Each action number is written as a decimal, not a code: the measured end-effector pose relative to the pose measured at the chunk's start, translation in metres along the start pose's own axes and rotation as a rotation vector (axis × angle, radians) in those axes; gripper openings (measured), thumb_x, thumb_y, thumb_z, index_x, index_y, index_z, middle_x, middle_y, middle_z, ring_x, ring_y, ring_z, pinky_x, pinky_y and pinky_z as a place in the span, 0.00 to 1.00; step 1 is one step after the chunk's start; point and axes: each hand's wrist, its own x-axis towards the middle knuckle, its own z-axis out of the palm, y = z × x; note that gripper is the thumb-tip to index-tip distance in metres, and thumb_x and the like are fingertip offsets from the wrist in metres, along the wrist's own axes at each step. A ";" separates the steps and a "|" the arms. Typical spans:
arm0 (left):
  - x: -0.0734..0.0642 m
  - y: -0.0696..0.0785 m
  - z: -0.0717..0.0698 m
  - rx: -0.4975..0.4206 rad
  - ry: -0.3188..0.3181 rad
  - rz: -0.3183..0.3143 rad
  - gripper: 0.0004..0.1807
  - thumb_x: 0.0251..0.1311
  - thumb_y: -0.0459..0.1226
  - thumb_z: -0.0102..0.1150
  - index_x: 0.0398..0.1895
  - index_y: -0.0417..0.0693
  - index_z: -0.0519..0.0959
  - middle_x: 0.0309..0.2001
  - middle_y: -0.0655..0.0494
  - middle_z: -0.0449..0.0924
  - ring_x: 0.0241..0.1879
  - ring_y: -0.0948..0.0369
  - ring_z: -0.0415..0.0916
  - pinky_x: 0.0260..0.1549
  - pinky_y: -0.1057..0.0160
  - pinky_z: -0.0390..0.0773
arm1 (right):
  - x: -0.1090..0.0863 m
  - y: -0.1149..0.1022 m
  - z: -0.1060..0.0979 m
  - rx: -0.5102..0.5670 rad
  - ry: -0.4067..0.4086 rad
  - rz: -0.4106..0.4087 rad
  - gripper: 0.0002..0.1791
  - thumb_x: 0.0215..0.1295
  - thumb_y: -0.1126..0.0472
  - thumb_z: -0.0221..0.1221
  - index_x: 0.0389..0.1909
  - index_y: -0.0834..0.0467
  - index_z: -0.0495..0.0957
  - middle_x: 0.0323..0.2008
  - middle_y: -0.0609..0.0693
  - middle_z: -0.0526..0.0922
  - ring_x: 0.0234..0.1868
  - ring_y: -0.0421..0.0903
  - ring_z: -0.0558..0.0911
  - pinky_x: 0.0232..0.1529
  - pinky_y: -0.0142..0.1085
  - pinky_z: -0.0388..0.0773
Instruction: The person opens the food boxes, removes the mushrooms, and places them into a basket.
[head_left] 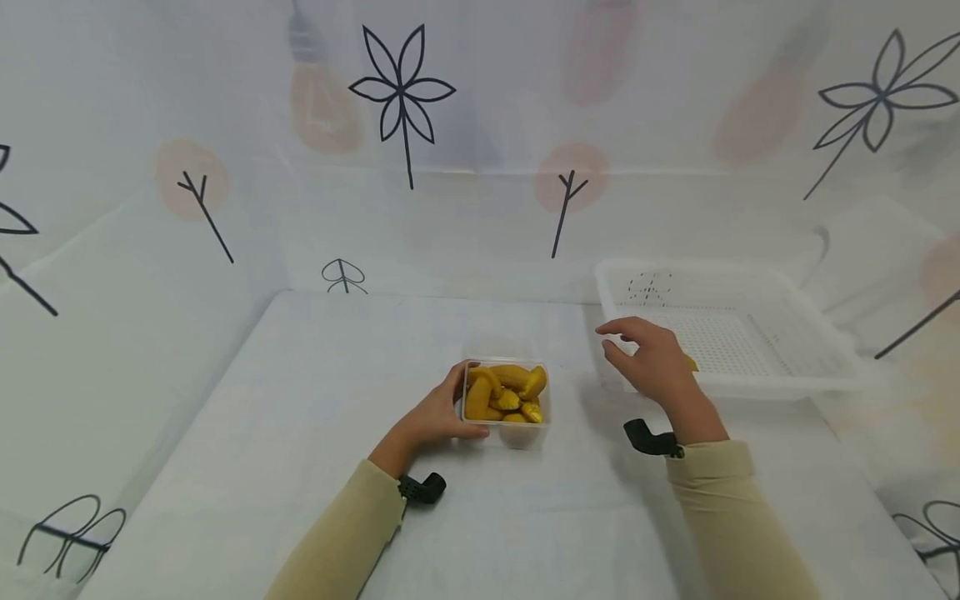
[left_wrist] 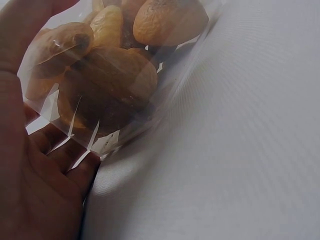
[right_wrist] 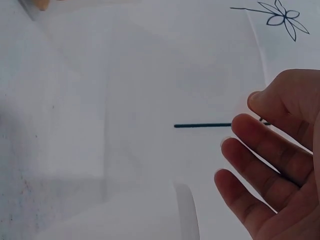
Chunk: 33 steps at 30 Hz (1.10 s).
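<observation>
A clear plastic box [head_left: 543,423] stands on the table, filled with several curved, wrinkled yellow pieces [head_left: 510,377]. My left hand [head_left: 438,414] grips the box at its left side, thumb along the near edge and fingers round the far left corner. In the left wrist view the yellow-brown pieces [left_wrist: 107,85] show through the box wall. Raised in the air, my right hand [head_left: 652,358] holds nothing, its fingers loosely bent and thumb apart. It overlaps the near left corner of a white plastic basket [head_left: 780,385] in the head view. Beside it, a bit of yellow [head_left: 692,363] shows, mostly hidden.
The white basket, shallow with a perforated bottom, occupies the back right of the white-covered table [head_left: 315,383]. Behind the table rises a pale cloth [head_left: 480,225] printed with flowers and twigs, also hanging at both sides. Black wrist cameras [head_left: 651,439] sit on both wrists.
</observation>
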 end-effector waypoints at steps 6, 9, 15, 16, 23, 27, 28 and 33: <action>0.000 0.001 0.000 -0.001 -0.002 -0.001 0.60 0.42 0.46 0.77 0.75 0.60 0.46 0.74 0.55 0.55 0.75 0.56 0.53 0.73 0.53 0.56 | 0.004 -0.012 0.004 0.002 -0.039 0.016 0.12 0.67 0.61 0.57 0.49 0.56 0.81 0.53 0.56 0.82 0.51 0.58 0.80 0.48 0.55 0.78; 0.000 0.001 0.000 -0.002 -0.001 0.003 0.60 0.42 0.46 0.77 0.75 0.58 0.46 0.74 0.54 0.55 0.75 0.56 0.53 0.73 0.52 0.56 | 0.006 -0.016 0.007 0.001 -0.037 0.003 0.12 0.67 0.61 0.57 0.49 0.55 0.81 0.52 0.55 0.82 0.50 0.57 0.80 0.48 0.54 0.79; 0.001 -0.001 0.000 0.008 0.004 -0.003 0.60 0.42 0.47 0.77 0.75 0.60 0.46 0.75 0.55 0.54 0.74 0.56 0.53 0.73 0.53 0.56 | 0.009 -0.024 0.011 0.020 -0.053 -0.023 0.13 0.67 0.60 0.58 0.50 0.54 0.81 0.53 0.54 0.82 0.50 0.57 0.81 0.49 0.53 0.79; 0.001 -0.002 0.000 0.011 0.005 -0.005 0.60 0.42 0.48 0.77 0.75 0.61 0.46 0.75 0.55 0.54 0.74 0.56 0.54 0.73 0.53 0.57 | 0.009 -0.025 0.012 0.024 -0.057 -0.027 0.13 0.67 0.61 0.58 0.50 0.54 0.81 0.53 0.54 0.82 0.50 0.57 0.81 0.49 0.53 0.79; 0.002 -0.003 0.001 0.020 0.004 -0.009 0.60 0.42 0.49 0.77 0.75 0.61 0.46 0.75 0.55 0.54 0.74 0.56 0.54 0.73 0.53 0.57 | 0.010 -0.036 0.020 0.066 -0.076 -0.052 0.14 0.66 0.60 0.58 0.51 0.53 0.81 0.54 0.53 0.82 0.49 0.57 0.82 0.48 0.52 0.80; 0.002 -0.003 0.000 0.011 0.001 -0.001 0.60 0.42 0.48 0.77 0.75 0.60 0.46 0.75 0.54 0.54 0.74 0.56 0.54 0.72 0.53 0.57 | 0.012 -0.042 0.025 0.076 -0.084 -0.081 0.14 0.65 0.60 0.59 0.51 0.53 0.81 0.53 0.52 0.83 0.49 0.56 0.82 0.45 0.50 0.81; 0.002 -0.003 0.000 0.009 0.001 0.001 0.60 0.42 0.48 0.77 0.75 0.60 0.46 0.74 0.54 0.54 0.74 0.56 0.54 0.72 0.53 0.57 | 0.012 -0.043 0.027 0.075 -0.087 -0.087 0.14 0.65 0.60 0.59 0.51 0.52 0.81 0.53 0.51 0.83 0.49 0.55 0.82 0.45 0.49 0.82; 0.002 -0.003 0.000 0.011 -0.001 -0.002 0.61 0.42 0.48 0.77 0.75 0.60 0.46 0.75 0.54 0.54 0.74 0.56 0.54 0.72 0.53 0.57 | 0.013 -0.049 0.034 0.086 -0.096 -0.124 0.13 0.65 0.60 0.59 0.50 0.53 0.81 0.52 0.51 0.83 0.48 0.55 0.82 0.45 0.48 0.82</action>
